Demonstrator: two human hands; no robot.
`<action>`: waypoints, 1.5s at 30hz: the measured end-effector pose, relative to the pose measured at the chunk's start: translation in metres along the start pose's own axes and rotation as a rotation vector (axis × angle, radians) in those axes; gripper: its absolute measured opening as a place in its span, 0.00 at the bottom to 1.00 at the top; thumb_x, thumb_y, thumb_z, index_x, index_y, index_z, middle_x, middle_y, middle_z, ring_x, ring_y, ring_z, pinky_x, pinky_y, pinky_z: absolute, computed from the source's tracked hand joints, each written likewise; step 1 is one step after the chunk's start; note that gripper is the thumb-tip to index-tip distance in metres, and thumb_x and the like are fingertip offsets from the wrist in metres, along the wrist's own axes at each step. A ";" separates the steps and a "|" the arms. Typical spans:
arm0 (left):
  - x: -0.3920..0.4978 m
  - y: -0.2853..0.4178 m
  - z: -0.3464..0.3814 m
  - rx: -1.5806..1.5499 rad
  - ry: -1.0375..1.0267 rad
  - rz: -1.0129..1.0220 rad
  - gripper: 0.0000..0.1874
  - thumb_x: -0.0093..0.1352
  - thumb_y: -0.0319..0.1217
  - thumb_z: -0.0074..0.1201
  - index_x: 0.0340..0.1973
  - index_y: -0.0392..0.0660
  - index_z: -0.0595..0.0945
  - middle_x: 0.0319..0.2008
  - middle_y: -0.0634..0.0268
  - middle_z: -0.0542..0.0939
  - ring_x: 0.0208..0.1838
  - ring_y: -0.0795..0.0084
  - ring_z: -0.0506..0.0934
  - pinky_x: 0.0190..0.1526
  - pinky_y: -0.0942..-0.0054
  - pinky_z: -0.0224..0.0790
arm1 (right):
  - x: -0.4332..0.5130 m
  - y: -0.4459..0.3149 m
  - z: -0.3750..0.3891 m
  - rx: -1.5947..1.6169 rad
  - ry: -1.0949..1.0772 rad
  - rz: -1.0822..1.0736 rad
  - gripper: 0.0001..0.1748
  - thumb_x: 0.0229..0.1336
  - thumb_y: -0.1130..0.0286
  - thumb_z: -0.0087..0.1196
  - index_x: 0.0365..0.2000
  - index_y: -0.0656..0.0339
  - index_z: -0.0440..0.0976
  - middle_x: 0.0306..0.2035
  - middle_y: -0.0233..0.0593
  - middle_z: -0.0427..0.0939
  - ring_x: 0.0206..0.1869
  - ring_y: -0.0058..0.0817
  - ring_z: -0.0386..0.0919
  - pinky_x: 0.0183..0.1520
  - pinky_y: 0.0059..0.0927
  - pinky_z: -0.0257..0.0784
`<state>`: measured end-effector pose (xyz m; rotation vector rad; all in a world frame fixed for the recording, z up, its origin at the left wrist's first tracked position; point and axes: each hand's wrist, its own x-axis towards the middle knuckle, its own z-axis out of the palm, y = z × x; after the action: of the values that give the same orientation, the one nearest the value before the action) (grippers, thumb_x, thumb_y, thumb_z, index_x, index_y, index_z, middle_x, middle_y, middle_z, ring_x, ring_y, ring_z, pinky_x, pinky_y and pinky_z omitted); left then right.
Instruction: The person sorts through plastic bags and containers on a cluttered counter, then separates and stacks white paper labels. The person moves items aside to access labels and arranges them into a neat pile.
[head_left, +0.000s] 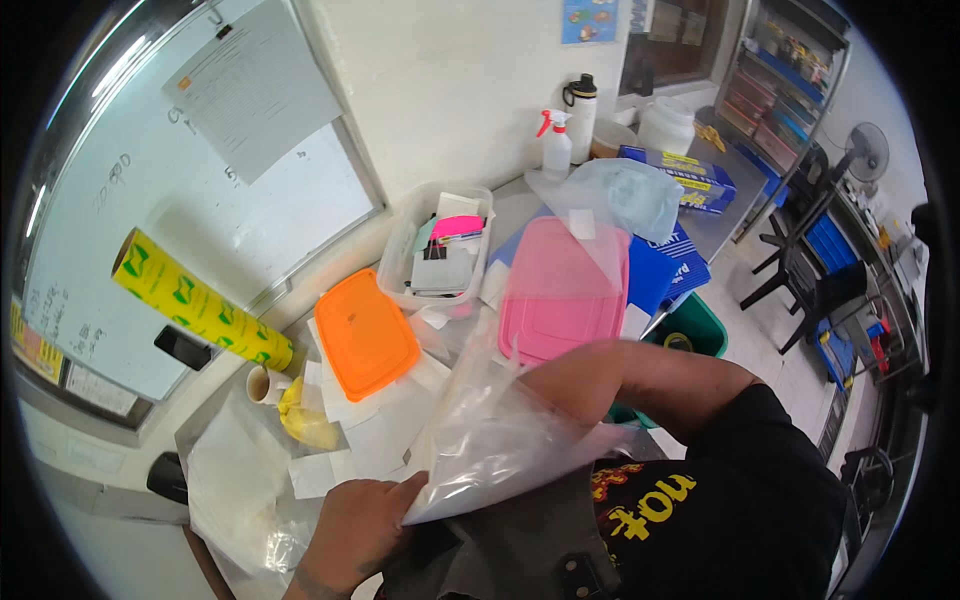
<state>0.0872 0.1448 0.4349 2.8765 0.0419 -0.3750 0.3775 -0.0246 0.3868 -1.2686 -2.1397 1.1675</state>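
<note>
My left hand (367, 517) pinches the lower left corner of a clear plastic bag or sheet (487, 450) between thumb and fingers. The plastic stands creased in front of my body. My right forearm (574, 379) reaches across to the plastic; the hand itself is hidden in or behind it, so its grip cannot be seen. Just beyond the plastic lies a pink plastic lid (562, 315), partly covered by another clear sheet (581, 259). An orange plastic lid (367, 334) rests on white papers (382, 435) beyond my left hand.
A clear bin of stationery (390, 281), a mug (262, 384), a yellow plastic bundle (309, 420) and a leaning yellow roll (202, 300) stand along the wall. Farther right are a spray bottle (556, 150), an aluminium foil box (701, 180) and a green bin (701, 322). More plastic bags (232, 480) lie left.
</note>
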 end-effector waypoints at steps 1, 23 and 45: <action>-0.001 -0.001 -0.002 0.007 -0.022 -0.021 0.26 0.58 0.28 0.58 0.54 0.47 0.80 0.30 0.61 0.83 0.36 0.55 0.82 0.38 0.57 0.74 | -0.009 -0.012 -0.014 0.049 0.017 0.114 0.25 0.57 0.66 0.59 0.54 0.65 0.74 0.55 0.52 0.76 0.57 0.42 0.74 0.60 0.41 0.67; -0.074 -0.135 0.011 -1.286 0.253 -0.060 0.30 0.70 0.52 0.52 0.55 0.40 0.79 0.48 0.55 0.83 0.49 0.58 0.82 0.53 0.61 0.74 | 0.038 -0.014 -0.023 -0.109 0.504 0.287 0.14 0.52 0.71 0.59 0.40 0.63 0.81 0.36 0.47 0.84 0.42 0.36 0.84 0.49 0.38 0.77; 0.044 -0.119 0.206 -2.455 0.707 -0.309 0.21 0.78 0.39 0.40 0.55 0.37 0.78 0.49 0.58 0.82 0.53 0.60 0.80 0.58 0.60 0.73 | 0.108 0.115 0.075 1.308 0.881 0.461 0.35 0.64 0.66 0.59 0.63 0.72 0.57 0.54 0.54 0.75 0.51 0.41 0.81 0.51 0.46 0.81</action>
<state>0.0710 0.2106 0.2028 0.4084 0.5483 0.4586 0.3320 0.0615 0.2419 -1.1885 -0.2480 1.3643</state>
